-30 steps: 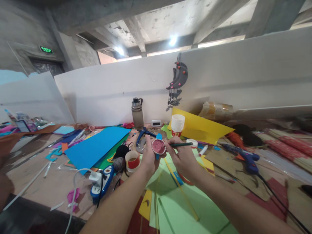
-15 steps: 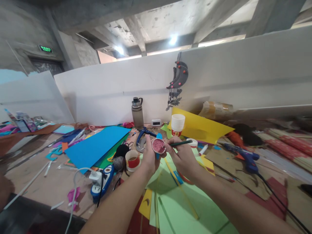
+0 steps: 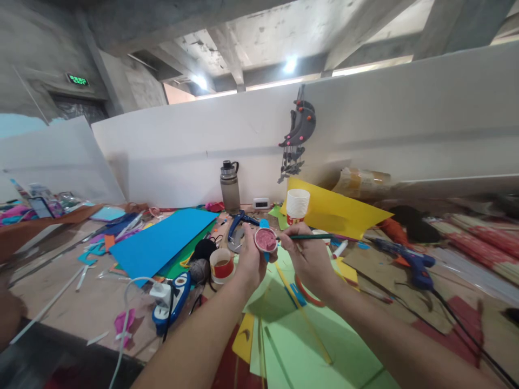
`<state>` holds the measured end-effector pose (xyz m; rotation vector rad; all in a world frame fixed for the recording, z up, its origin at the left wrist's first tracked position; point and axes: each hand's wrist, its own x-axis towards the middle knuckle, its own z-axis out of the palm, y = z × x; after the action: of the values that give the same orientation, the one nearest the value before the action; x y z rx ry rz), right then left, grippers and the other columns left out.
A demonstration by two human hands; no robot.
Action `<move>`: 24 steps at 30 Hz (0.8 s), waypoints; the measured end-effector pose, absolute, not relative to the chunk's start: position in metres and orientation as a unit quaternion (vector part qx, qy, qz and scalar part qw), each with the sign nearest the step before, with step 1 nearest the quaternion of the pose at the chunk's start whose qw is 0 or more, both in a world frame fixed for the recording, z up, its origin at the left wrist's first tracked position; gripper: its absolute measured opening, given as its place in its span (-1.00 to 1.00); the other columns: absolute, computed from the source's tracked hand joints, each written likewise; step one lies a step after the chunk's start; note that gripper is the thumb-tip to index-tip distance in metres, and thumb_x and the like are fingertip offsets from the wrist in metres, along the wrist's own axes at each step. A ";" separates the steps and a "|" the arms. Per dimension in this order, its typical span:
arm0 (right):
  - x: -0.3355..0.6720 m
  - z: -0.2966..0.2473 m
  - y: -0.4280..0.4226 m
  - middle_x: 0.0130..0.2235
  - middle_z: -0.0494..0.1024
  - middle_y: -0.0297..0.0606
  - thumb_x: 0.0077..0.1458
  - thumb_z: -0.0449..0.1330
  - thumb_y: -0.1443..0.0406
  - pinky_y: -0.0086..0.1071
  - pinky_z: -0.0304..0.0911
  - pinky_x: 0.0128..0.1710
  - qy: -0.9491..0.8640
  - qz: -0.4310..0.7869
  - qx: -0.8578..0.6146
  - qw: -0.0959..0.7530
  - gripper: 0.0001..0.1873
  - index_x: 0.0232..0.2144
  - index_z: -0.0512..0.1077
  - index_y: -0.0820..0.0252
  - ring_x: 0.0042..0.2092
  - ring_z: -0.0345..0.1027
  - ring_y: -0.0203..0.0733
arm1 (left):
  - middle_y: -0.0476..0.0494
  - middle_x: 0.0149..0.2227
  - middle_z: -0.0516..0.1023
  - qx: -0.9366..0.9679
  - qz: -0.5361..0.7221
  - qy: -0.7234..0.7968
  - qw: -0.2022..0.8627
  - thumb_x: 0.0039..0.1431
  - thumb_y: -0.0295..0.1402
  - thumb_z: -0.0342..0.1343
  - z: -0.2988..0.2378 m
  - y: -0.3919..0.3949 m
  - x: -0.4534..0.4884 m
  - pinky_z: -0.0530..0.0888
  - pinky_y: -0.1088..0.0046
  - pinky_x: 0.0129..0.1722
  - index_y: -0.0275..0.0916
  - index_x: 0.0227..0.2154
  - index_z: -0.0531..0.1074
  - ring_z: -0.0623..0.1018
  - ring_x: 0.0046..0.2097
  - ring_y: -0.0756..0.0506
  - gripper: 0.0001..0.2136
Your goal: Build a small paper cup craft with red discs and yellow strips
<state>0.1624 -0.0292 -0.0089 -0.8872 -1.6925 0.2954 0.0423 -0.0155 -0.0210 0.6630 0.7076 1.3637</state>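
My left hand (image 3: pixel 252 262) is closed round a small paper cup (image 3: pixel 266 240), whose round end, pink on its face, is turned towards me. Blue pieces stick out above and below the cup. In my right hand (image 3: pixel 305 258) a thin paintbrush (image 3: pixel 310 236) with a dark green handle is pinched between thumb and fingers. The brush's tip points left at the cup's rim; whether it touches is too small to tell. Both hands are above light green paper (image 3: pixel 324 346). A red and white paper cup (image 3: pixel 221 265) with brownish contents stands left of my left wrist.
Behind my hands stand stacked paper cups (image 3: pixel 297 204) and a water bottle (image 3: pixel 230 186). Blue card (image 3: pixel 166 243) and a power strip (image 3: pixel 172 305) with cables lie left. A glue gun (image 3: pixel 417 265) with its cord lies right. Yellow card (image 3: pixel 336 216) leans near the white partition.
My right hand has drawn the brush slightly right, from over the pink face to the cup's edge. The left hand still holds the cup, and the view has shifted a little.
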 end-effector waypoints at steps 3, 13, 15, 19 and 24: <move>0.162 -0.009 -0.030 -0.45 0.40 -0.30 0.15 0.04 0.25 -0.38 0.18 -0.39 -0.732 0.124 -0.362 0.563 -0.85 -0.43 0.31 0.17 -0.39 0.29 -0.24 | 0.00 -0.64 0.32 0.324 0.614 0.292 0.658 -0.01 0.14 -0.08 -0.023 -0.015 0.042 0.18 0.55 -0.64 -0.28 -0.49 0.30 0.29 -0.62 0.06 -0.51; 0.158 -0.011 -0.034 -0.44 0.40 -0.32 0.13 0.07 0.27 -0.37 0.24 -0.42 -0.742 0.175 -0.354 0.541 -0.92 -0.36 0.30 0.15 -0.45 0.33 -0.24 | 0.02 -0.65 0.24 0.317 0.638 0.263 0.650 0.02 0.05 -0.01 -0.027 -0.016 0.048 0.23 0.53 -0.61 -0.26 -0.59 0.23 0.28 -0.58 0.04 -0.58; 0.158 -0.012 -0.034 -0.46 0.39 -0.34 0.13 0.07 0.27 -0.38 0.24 -0.42 -0.743 0.174 -0.356 0.539 -0.93 -0.35 0.30 0.15 -0.46 0.33 -0.25 | 0.03 -0.66 0.23 0.315 0.637 0.265 0.652 0.02 0.05 -0.01 -0.027 -0.016 0.048 0.22 0.53 -0.61 -0.26 -0.59 0.22 0.26 -0.59 0.05 -0.58; 0.157 -0.012 -0.034 -0.46 0.40 -0.33 0.13 0.06 0.28 -0.37 0.23 -0.42 -0.747 0.157 -0.363 0.534 -0.93 -0.36 0.31 0.15 -0.46 0.33 -0.25 | 0.04 -0.66 0.22 0.329 0.639 0.276 0.638 0.03 0.07 -0.03 -0.028 -0.017 0.049 0.18 0.53 -0.63 -0.25 -0.60 0.20 0.20 -0.62 0.07 -0.57; 0.157 -0.011 -0.034 -0.44 0.41 -0.31 0.13 0.05 0.28 -0.36 0.23 -0.38 -0.754 0.122 -0.369 0.529 -0.91 -0.39 0.30 0.15 -0.42 0.32 -0.23 | 0.03 -0.64 0.22 0.331 0.623 0.289 0.647 0.02 0.09 -0.05 -0.027 -0.018 0.049 0.12 0.53 -0.64 -0.25 -0.58 0.22 0.19 -0.60 0.07 -0.55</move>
<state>0.1568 -0.0337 -0.0110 -0.8817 -1.8015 0.2915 0.0493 -0.0177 -0.0271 0.7534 0.6582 1.4160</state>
